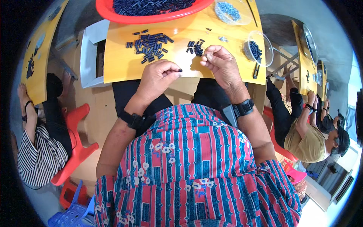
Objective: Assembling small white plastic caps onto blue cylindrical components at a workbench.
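The fingers (174,70) of the left hand (157,77) pinch a small dark piece (180,70) at their tips, just over the near edge of the worktop (121,60), while the right hand (223,64) is curled narrow beside a little heap (196,48) — whether it grips anything I cannot tell. The piece looks light, stiff and easy to drop, so a fingertip pinch across its middle seems best. Its exact shape is too small to make out, and the red basin (151,17) is cut off at the top.
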Motion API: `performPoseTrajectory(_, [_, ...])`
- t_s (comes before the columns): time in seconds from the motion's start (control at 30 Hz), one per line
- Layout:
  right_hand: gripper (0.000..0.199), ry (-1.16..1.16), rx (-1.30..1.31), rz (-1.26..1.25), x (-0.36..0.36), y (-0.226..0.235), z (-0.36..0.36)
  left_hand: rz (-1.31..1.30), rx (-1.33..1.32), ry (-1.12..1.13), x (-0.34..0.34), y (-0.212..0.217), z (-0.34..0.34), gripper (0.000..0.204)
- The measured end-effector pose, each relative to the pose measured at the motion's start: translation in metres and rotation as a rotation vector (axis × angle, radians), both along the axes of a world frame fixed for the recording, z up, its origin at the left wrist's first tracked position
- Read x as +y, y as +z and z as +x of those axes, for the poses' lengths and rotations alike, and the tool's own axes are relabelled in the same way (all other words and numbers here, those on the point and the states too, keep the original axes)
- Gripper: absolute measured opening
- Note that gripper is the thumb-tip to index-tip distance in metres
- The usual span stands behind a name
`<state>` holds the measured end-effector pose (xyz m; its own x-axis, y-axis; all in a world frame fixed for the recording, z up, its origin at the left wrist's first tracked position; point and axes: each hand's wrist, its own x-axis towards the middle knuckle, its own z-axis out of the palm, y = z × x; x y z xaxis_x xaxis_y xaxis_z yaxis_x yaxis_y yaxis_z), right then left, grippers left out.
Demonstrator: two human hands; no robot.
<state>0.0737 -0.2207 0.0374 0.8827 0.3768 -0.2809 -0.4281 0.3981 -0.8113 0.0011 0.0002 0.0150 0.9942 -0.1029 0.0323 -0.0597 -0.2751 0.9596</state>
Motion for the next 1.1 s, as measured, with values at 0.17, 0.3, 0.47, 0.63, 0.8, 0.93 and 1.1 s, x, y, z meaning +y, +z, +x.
performPoseTrajectory(0.17, [0.015,0.148,-0.074,-0.194,0.017,0.004,-0.012,0.003,-0.009,-0.013,-0.002,0.005,0.001,0.009])
performPoseTrajectory(0.3, [0.020,0.225,-0.158,-0.275,0.028,0.005,-0.014,0.022,-0.013,-0.003,0.000,0.006,-0.002,0.009])
performPoseTrajectory(0.47, [0.024,0.278,-0.222,-0.353,0.030,0.004,-0.013,0.005,-0.006,0.000,-0.001,0.005,-0.001,0.010])
performPoseTrajectory(0.63, [0.024,0.318,-0.295,-0.452,0.034,0.006,-0.015,0.011,-0.009,-0.005,0.001,0.001,-0.002,0.012])
performPoseTrajectory(0.8, [0.024,0.341,-0.306,-0.467,0.036,0.006,-0.016,-0.004,-0.050,0.022,0.001,-0.004,-0.001,0.014])
performPoseTrajectory(0.93, [0.022,0.351,-0.447,-0.578,0.039,0.010,-0.016,-0.005,-0.052,0.002,0.000,-0.003,0.000,0.014])
performPoseTrajectory(1.1, [0.021,0.435,-0.953,-0.844,0.045,0.026,-0.017,0.023,-0.052,-0.001,0.001,-0.003,0.000,0.014])
